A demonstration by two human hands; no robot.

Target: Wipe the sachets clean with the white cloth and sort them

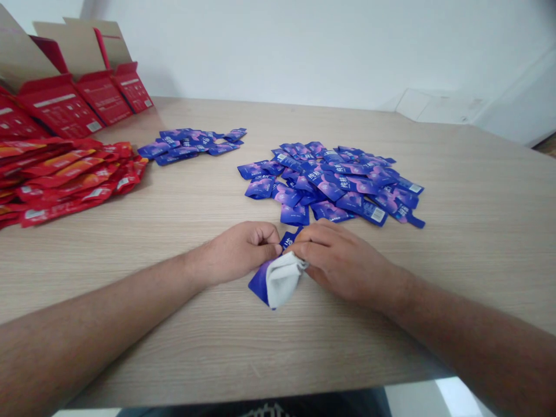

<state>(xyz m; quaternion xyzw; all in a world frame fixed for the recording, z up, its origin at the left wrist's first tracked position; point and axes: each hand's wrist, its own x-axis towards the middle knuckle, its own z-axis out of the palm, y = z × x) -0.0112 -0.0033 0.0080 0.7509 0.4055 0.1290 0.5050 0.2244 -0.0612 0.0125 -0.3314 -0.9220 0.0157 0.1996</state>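
A blue and purple printed packet [259, 285] lies between my hands near the front of the table. My left hand [241, 252] is closed, its thumb and forefinger pinching the packet's upper left edge. A piece of whitish cloth [283, 281] covers part of the packet's front. My right hand [343, 260] is closed with its fingers on the bunched end of the cloth, over the packet's upper right side. Those fingers hide part of the packet. Just beyond my hands is a loose pile of similar blue packets [330, 179].
A smaller group of blue packets [186, 145] lies farther back, left of the pile. Red and orange packets [73, 179] are stacked at the left. Behind them stand several red cardboard boxes [104, 95] with raised flaps. A white wall [304, 52] borders the table's back.
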